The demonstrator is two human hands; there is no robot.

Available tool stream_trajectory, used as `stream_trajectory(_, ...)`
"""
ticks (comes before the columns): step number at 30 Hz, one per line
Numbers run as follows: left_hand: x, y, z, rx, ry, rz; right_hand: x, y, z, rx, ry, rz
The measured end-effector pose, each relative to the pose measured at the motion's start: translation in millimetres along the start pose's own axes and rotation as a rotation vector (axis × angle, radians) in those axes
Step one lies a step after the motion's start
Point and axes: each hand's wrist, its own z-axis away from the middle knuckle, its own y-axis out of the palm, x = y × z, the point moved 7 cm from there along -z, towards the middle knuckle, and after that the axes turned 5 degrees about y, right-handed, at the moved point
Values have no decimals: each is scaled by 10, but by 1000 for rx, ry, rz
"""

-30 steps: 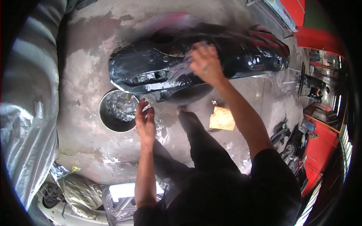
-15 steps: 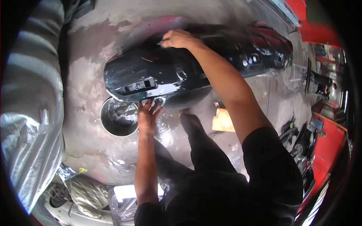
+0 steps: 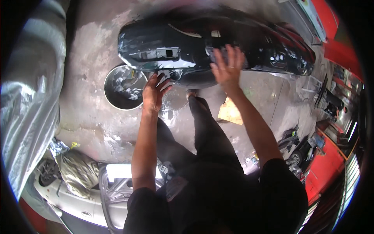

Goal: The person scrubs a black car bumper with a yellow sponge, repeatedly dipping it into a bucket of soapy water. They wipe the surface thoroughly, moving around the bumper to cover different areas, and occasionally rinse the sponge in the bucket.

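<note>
A dark, wet, glossy car bumper (image 3: 187, 37) lies across the upper part of the head view, with rectangular cut-outs near its left end. My right hand (image 3: 228, 70) is laid over the bumper's near side, fingers stretched and spread. Beneath those fingers shows a dark greyish patch; whether it is a separate pad or part of the bumper I cannot make out. My left hand (image 3: 154, 93) is at the bumper's near lower edge, fingers apart, their tips close to or touching it. Beside that hand stands a round dark bucket (image 3: 106, 87) with water in it.
A silvery cover (image 3: 31, 85) drapes something large on the left. At lower left are a white car part (image 3: 83, 212) and a crumpled bag (image 3: 80, 167). A tan sheet (image 3: 230, 112) lies on the wet floor. Red panels (image 3: 325, 160) and a person (image 3: 333, 103) are at right.
My right hand has come from the bumper's far side back to its near side, and its fingers have spread. My left hand stays by the near edge. The whole view has shifted.
</note>
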Motion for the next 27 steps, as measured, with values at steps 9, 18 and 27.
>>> stream_trajectory(9,-79,-572,265,-109,18,-16,2282,1394,-565,322,-558,-133)
stream_trajectory(18,78,-1412,317,-205,36,134,1321,594,-835,152,-384,12)
stream_trajectory(27,535,-1838,595,-262,-133,142,3029,2762,-1733,533,-560,277)
